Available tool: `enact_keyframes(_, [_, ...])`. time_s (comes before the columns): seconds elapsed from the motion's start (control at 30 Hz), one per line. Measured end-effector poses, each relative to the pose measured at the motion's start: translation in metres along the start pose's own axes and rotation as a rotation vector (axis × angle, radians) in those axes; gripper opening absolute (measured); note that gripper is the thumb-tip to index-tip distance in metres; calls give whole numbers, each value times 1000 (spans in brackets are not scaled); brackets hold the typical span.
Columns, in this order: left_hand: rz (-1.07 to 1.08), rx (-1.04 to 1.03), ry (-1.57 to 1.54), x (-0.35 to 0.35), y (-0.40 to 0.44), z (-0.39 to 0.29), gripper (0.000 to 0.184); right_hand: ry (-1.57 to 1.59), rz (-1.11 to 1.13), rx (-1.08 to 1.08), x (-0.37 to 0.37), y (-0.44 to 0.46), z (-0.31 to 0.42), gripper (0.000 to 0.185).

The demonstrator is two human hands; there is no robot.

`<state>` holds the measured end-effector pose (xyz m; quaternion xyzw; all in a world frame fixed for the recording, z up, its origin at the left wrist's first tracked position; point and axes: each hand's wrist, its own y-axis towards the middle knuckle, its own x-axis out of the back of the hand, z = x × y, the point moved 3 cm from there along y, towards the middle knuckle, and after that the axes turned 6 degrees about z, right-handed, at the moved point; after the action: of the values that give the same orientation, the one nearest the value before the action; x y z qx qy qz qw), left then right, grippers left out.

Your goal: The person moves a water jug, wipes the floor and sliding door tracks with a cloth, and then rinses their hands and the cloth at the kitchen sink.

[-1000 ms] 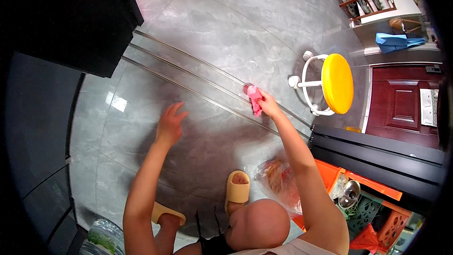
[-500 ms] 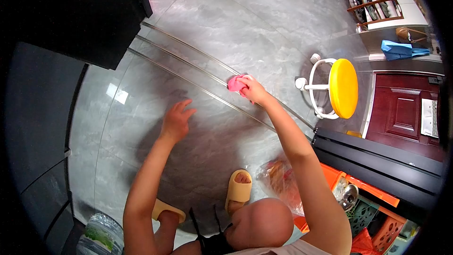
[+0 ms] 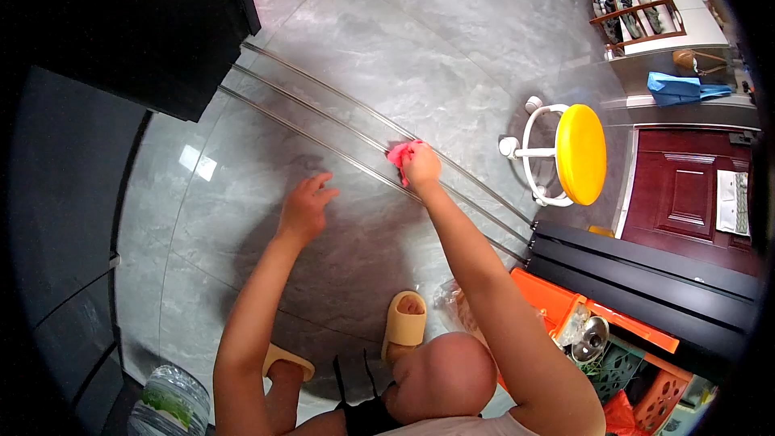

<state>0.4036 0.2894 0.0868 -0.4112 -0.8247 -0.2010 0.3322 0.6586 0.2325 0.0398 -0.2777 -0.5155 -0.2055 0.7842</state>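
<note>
In the head view my right hand (image 3: 423, 166) is closed around a crumpled pink cloth (image 3: 398, 153). Hand and cloth rest over metal tracks (image 3: 323, 115), thin parallel strips that cross the grey tiled floor diagonally. The cloth lies about the middle of their length and hides a short stretch of them. My left hand (image 3: 305, 208) is to the left of it, on the near side of the tracks, with fingers apart and nothing in them. Whether it touches the floor I cannot tell.
A yellow-seated stool (image 3: 581, 155) on white casters stands right of the tracks. Dark panels (image 3: 646, 270) border their right end, a black cabinet (image 3: 137, 24) their left. Orange crates (image 3: 549, 299) with a pot lid (image 3: 592, 337) sit lower right; wrapped bottles (image 3: 169, 404) lower left.
My right hand has turned, its wrist and forearm swinging left, and the cloth is bunched differently over the tracks. My left hand has barely moved. The view has shifted slightly.
</note>
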Motion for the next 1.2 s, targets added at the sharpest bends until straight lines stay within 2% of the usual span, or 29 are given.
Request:
enact_keyframes(0.17, [-33, -21, 0, 10, 2, -9, 36, 27, 193, -68, 4, 5, -37, 13])
enact_keyframes(0.33, [-14, -26, -1, 13, -6, -13, 36, 17, 363, -166, 10, 2, -40, 11])
enact_keyframes(0.43, [-7, -44, 11, 10, -13, -10, 36, -196, 235, -121, 4, 4, -50, 11])
enact_keyframes(0.53, [-27, -53, 44, 16, -26, -8, 35, -188, 221, -36, 3, 7, -65, 12])
enact_keyframes(0.6, [-53, -46, 43, 19, -35, -7, 35, 337, 335, -136, -1, 13, -94, 10])
enact_keyframes(0.73, [-2, 70, 43, 13, -55, 4, 37, 1371, 462, -363, 21, -21, -101, 7])
enact_keyframes(0.77, [-2, 64, 25, 12, -55, 4, 38, 1467, 536, -333, 15, -23, -113, 15])
enact_keyframes(0.87, [-88, 23, -87, -5, -47, 1, 38, 1793, 510, -287, 10, -43, -106, 21])
enact_keyframes(0.9, [-129, 7, -133, -12, -42, -3, 38, 1909, 567, -176, 6, -50, -100, 28])
enact_keyframes(0.97, [-96, 57, -300, -23, -19, -29, 37, 2028, 630, -122, 0, -64, -83, 29])
enact_keyframes(1.03, [10, 447, -781, -65, 1, -43, 31, 2146, 665, -107, -7, -77, -65, 32])
enact_keyframes(1.13, [197, 961, -1671, -102, 17, -65, 32, 2207, 545, -179, -17, -88, -45, 35])
enact_keyframes(1.2, [75, 867, -1806, -94, 25, -83, 30, 2050, 532, -165, -3, -99, -35, 31])
